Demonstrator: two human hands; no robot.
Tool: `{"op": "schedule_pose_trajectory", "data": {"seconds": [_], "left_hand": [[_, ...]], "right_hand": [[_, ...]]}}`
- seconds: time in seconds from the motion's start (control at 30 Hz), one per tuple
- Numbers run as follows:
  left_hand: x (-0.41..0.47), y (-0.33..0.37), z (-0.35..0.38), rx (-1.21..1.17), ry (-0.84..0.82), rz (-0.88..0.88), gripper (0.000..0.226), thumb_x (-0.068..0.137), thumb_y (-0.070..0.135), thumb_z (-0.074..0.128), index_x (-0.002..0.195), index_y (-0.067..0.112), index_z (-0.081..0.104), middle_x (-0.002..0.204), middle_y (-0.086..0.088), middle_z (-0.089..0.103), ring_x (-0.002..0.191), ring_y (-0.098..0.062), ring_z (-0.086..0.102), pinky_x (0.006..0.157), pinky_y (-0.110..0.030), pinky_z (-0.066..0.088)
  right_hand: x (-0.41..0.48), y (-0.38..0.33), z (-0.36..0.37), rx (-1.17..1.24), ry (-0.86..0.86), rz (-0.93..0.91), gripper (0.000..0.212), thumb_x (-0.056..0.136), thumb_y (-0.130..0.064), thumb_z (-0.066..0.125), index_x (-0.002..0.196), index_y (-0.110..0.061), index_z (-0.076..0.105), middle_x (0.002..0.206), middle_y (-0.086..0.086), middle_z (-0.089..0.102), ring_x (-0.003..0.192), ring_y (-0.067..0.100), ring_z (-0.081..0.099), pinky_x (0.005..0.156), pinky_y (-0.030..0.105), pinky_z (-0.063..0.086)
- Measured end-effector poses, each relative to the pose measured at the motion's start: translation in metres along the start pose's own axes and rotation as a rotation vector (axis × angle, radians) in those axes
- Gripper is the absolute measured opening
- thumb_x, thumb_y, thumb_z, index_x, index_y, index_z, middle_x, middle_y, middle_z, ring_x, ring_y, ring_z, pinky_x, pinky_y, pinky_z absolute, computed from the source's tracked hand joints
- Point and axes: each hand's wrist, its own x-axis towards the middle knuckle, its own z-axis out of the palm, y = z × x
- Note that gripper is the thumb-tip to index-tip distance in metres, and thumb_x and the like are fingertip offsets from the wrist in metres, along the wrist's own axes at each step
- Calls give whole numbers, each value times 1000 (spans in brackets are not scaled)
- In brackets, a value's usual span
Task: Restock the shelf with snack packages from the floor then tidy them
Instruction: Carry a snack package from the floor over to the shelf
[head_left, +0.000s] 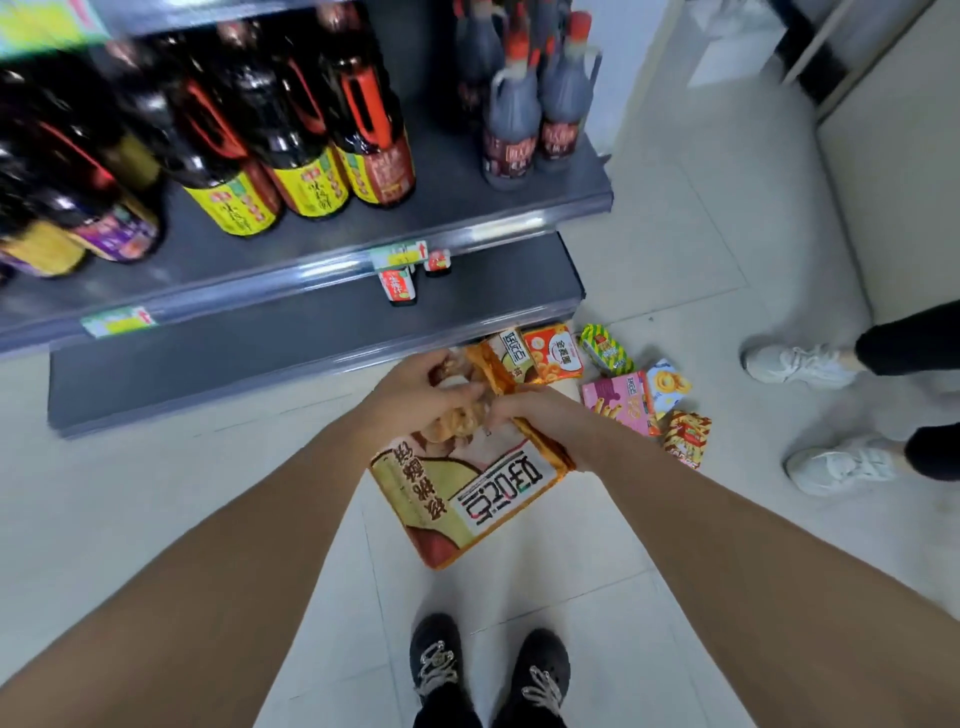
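Fingers (467, 395) hiding snack bag (467, 488) top

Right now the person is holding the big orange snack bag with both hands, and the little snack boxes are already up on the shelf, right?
Not quite. Both hands, left hand and right hand, do hold the big orange snack bag, but the head view shows the little snack boxes lying on the floor beside the bottom shelf, not on it.

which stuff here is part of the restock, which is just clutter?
Job:
- snack bag, held by left hand and right hand
- packs on floor
- lower shelf

Not the job:
- sauce bottles
- bystander's white shoes
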Motion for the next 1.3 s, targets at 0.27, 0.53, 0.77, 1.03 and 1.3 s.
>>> {"op": "schedule_pose_trajectory", "data": {"seconds": [0.27, 0.53, 0.77, 1.03, 1.3], "left_hand": [[-61, 19, -85, -641, 321, -153, 18, 87, 30, 68, 103, 25, 60, 111, -10, 69, 99, -27, 67, 93, -47, 53], [-105, 55, -131, -1135, 627, -170, 9, 97, 25, 55, 90, 24, 50, 83, -1, 59, 73, -18, 56, 80, -42, 48], [-146, 74, -145, -968, 765, -165, 24, 84, 0, 63, 79, 19, 49, 85, -9, 58, 76, -24, 54, 69, -36, 49], [-205, 91, -167, -536, 845, -50, 21, 87, 25, 66, 68, 18, 62, 66, -3, 59, 67, -22, 55, 61, -35, 50], [-280, 97, -205, -295, 1145, -32, 24, 96, 26, 53, 82, 13, 69, 65, -3, 60, 69, -24, 57, 56, -30, 37]], "right_hand": [[-45, -75, 34, 327, 125, -93, 55, 79, -67, 57, 100, -18, 69, 102, 8, 73, 103, 26, 65, 99, 44, 46], [-78, -115, 86, 313, 314, -111, 50, 82, -37, 69, 123, -13, 54, 100, 8, 66, 83, 23, 64, 64, 37, 55], [-103, -151, 110, 292, 426, -375, 45, 85, 3, 62, 122, -10, 40, 99, 5, 60, 83, 18, 62, 70, 32, 53], [-138, -183, 125, 205, 403, -595, 43, 88, 7, 59, 126, -13, 56, 106, -1, 68, 95, 16, 65, 79, 32, 56], [-173, -228, 191, 66, 329, -802, 36, 90, 0, 61, 124, -10, 63, 113, 2, 67, 96, 14, 62, 86, 26, 53]]}}
